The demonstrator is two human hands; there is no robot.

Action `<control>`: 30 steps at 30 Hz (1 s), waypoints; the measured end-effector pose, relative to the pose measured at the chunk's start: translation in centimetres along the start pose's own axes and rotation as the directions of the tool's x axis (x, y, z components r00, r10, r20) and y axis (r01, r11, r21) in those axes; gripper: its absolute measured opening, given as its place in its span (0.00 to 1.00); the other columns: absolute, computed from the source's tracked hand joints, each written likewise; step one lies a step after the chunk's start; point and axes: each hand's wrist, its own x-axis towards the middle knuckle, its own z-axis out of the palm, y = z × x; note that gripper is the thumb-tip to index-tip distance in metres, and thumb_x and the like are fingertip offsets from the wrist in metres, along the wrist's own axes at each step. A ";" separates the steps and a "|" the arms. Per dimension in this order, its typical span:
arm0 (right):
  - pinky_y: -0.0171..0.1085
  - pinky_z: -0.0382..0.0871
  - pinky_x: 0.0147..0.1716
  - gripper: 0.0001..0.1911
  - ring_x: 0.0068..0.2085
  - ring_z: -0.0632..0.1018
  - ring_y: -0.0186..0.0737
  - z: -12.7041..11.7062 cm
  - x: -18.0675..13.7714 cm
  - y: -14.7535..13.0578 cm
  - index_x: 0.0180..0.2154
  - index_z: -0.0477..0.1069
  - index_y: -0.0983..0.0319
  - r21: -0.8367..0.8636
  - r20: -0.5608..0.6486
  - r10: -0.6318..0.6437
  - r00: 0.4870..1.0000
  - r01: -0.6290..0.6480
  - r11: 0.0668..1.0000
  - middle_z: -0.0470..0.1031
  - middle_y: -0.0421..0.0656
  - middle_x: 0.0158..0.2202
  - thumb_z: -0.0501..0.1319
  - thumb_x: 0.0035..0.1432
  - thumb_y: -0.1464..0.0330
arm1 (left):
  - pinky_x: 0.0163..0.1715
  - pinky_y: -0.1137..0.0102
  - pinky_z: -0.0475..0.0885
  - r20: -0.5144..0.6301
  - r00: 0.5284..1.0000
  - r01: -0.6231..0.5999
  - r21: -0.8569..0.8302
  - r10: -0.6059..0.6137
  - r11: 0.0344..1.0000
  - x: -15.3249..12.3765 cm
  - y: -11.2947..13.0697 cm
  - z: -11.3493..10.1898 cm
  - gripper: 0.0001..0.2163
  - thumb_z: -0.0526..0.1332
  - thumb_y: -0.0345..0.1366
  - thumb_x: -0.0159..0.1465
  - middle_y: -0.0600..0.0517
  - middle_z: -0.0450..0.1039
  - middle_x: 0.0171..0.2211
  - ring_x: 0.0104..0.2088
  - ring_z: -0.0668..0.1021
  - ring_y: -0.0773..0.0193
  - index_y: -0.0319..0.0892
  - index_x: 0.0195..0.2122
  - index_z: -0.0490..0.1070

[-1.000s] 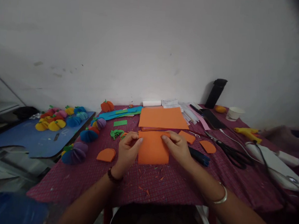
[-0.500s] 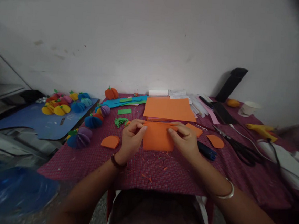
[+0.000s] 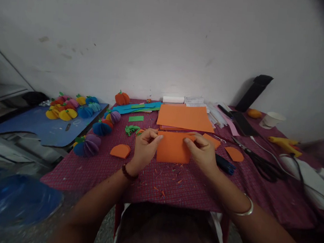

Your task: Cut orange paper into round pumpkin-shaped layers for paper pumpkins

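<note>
1. Orange rounded paper, just left of the left hand, might be knocked askew if that hand swings outward.
2. The orange sheet might crease if both hands pull unevenly.
3. It lies between them: left hand pinching its upper left, right hand pinching its upper right.

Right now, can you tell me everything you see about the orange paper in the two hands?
The orange paper is plain and four-sided, with a straight lower edge, and looks like matte paper or thin card. The fingers of the left hand and right hand pinch it near its upper corners. It looks fairly flat. It is nearer than the larger orange sheet, over the checked tablecloth; I can't tell whether its lower edge touches the cloth.
</note>
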 end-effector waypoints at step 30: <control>0.34 0.62 0.32 0.08 0.30 0.69 0.35 0.5 1.0 0.2 0.23 0.71 0.61 0.373 -0.149 0.227 0.962 -0.158 0.914 0.71 0.38 0.27 0.67 0.46 0.64 | 0.29 0.75 0.66 -0.050 0.999 0.020 0.012 -0.020 1.000 -0.3 0.0 -0.1 0.04 0.66 0.35 0.56 0.54 0.71 0.27 0.28 0.71 0.69 0.41 0.29 0.76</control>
